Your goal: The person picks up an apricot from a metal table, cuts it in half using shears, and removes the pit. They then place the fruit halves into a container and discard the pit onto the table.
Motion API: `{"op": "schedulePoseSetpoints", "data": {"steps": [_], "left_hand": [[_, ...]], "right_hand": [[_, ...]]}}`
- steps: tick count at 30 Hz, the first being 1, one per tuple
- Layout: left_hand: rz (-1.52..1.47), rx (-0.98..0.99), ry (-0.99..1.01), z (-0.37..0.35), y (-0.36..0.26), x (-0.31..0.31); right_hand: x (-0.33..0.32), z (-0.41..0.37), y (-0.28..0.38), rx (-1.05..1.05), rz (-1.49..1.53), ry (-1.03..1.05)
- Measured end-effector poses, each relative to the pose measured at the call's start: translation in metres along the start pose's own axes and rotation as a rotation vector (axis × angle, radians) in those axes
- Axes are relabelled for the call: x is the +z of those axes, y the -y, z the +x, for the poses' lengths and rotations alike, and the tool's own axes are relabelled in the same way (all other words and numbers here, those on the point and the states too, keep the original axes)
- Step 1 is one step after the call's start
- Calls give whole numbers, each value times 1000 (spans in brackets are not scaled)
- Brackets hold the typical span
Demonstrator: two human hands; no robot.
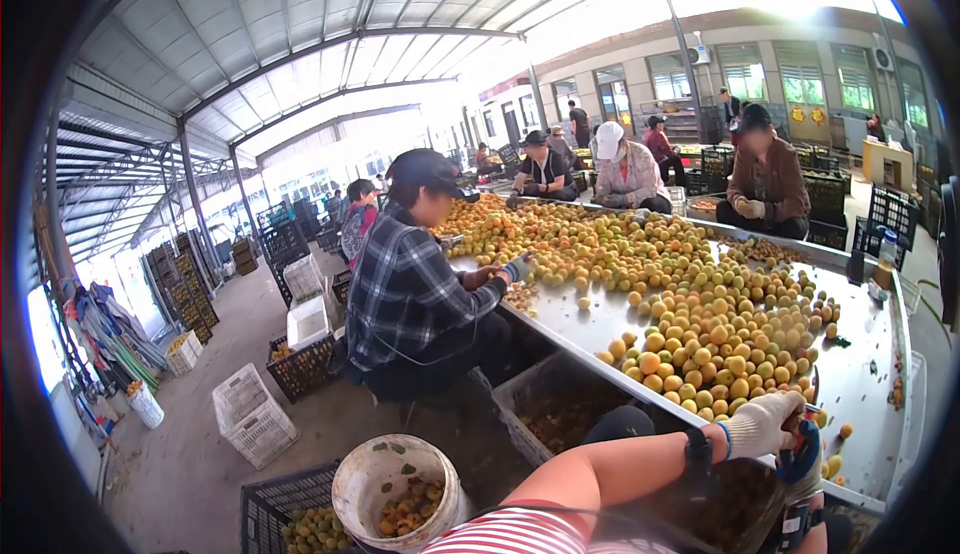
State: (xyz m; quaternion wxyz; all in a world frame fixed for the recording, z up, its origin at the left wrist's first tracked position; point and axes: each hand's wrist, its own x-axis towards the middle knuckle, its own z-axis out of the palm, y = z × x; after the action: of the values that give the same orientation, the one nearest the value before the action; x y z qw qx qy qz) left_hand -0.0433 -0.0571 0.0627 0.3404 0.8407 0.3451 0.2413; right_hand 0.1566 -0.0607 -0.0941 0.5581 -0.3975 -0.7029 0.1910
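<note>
My left hand [765, 425], in a white knit glove with a dark band at the wrist, reaches across to the near right corner of the metal table. Its fingers are curled, and what they hold is hidden. Close below it is my right hand [803, 466], in a blue and white glove, its fingers bent in toward the left one. Whatever lies between the two hands is too small to make out. Right beside them spreads a large heap of yellow-orange apricots [715, 344] on the metal table [860, 374].
A white bucket [450, 504] with fruit stands at lower left, beside a black crate [262, 499]. Under the table edge sits a grey crate [510, 409]. A co-worker in a plaid shirt [405, 284] sits at the left; several others sit around the far side. A bottle [885, 262] stands at right.
</note>
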Motion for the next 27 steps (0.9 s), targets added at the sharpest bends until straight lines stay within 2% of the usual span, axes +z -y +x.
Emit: {"op": "schedulePoseSetpoints", "data": {"steps": [4, 6, 7, 9, 10, 13, 14, 18, 27], "left_hand": [[28, 21, 3, 18, 21, 7], [-58, 93, -55, 28, 31, 12], [-67, 89, -41, 33, 36, 15], [-10, 127, -62, 45, 42, 16], [-62, 141, -58, 49, 43, 16], [-156, 110, -11, 65, 48, 18], [-192, 134, -22, 71, 53, 21], [-267, 49, 95, 91, 67, 25], [-476, -87, 138, 111, 105, 26]], "right_hand": [[8, 10, -2, 107, 159, -32], [16, 25, 3, 205, 309, -174], [12, 31, 14, 220, 304, -181], [-1, 39, 39, 630, 836, -229], [4, 41, 22, 575, 793, -289], [-6, 48, 31, 607, 808, -278], [-3, 49, 19, 590, 854, -355], [-12, 47, -3, 604, 869, -411], [-2, 61, -1, 800, 622, -489]]}}
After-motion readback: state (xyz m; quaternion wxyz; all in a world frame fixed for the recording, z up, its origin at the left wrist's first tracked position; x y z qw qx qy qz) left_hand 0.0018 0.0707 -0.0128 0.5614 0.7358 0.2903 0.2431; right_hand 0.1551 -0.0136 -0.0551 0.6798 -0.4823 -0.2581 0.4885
